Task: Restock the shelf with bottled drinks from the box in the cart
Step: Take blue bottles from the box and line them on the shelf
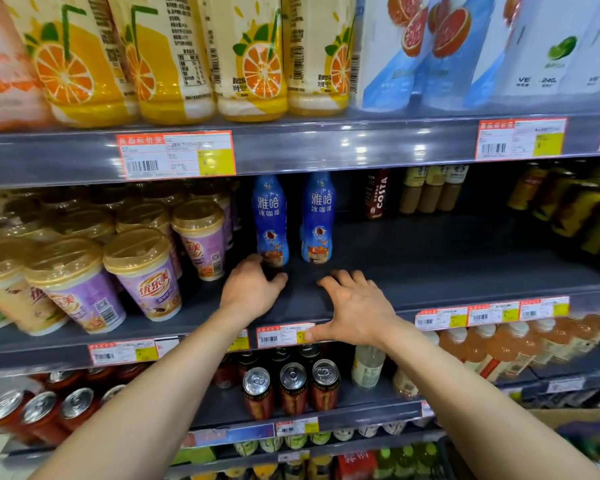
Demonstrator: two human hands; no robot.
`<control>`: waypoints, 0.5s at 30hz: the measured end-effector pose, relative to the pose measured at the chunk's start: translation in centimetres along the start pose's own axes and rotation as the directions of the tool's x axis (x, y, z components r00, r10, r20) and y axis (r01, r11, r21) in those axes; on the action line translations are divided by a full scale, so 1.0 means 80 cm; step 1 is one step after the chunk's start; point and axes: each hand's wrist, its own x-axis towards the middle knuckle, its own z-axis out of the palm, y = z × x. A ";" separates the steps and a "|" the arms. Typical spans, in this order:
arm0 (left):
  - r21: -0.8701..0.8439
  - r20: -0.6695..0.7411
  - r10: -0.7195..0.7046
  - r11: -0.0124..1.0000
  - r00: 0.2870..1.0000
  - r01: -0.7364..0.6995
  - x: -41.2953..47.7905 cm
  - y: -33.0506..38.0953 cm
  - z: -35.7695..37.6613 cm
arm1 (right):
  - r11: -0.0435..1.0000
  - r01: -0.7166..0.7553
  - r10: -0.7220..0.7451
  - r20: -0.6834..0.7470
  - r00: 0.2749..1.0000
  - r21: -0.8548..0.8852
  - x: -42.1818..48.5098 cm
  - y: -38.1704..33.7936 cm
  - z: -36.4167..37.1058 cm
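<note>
I am working at the placing step: my left hand (250,289) is reaching onto the dark grey metal shelf (447,265), its thumb and fingers curling round the dark base of a blue plastic coffee bottle (270,220), which is standing upright near the front; a second blue bottle (317,220) of the same kind is standing just beside it to the right, apart from my hands. My right hand (354,306) is holding nothing; its fingers are spreading loosely on the bare shelf surface in front of that second bottle, the thumb lying at the shelf's front edge by a red-and-white price label (284,335). The purple paper milk-tea cups (146,271) with gold lids are crowding the left side, close to my left knuckles.

I am judging the restocking to be early; a wide stretch of shelf to the right is lying bare. The next move is calling for letting go without tipping the bottle or nudging the cups, then drawing both arms back; a brown cardboard edge (582,422) is showing at the lower right, but I cannot tell whether it is the box.
</note>
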 end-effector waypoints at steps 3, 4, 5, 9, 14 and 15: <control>0.052 0.101 0.063 0.996 0.993 -0.068 -0.029 -0.005 -0.013 | 1.000 -0.008 0.008 0.003 1.000 -0.003 0.000 0.000 -0.001; 0.042 0.121 0.102 0.993 0.987 -0.107 -0.038 -0.007 -0.016 | 1.000 -0.009 0.009 0.002 1.000 -0.005 0.000 0.000 -0.001; 0.042 0.136 0.156 0.986 0.978 -0.163 -0.047 -0.010 -0.017 | 1.000 -0.011 0.011 -0.001 1.000 -0.008 0.000 0.000 0.000; 0.212 0.164 0.342 0.904 0.925 -0.372 -0.081 -0.027 -0.010 | 1.000 0.001 -0.002 -0.032 0.999 -0.023 -0.002 0.003 0.008; 0.465 0.187 0.365 0.785 0.912 -0.409 -0.113 -0.034 0.001 | 0.998 0.029 -0.028 0.025 0.999 -0.061 -0.006 0.003 0.003; 0.480 0.197 0.351 0.779 0.915 -0.402 -0.119 -0.031 0.000 | 0.997 0.031 -0.028 0.041 0.999 -0.067 -0.011 0.002 -0.002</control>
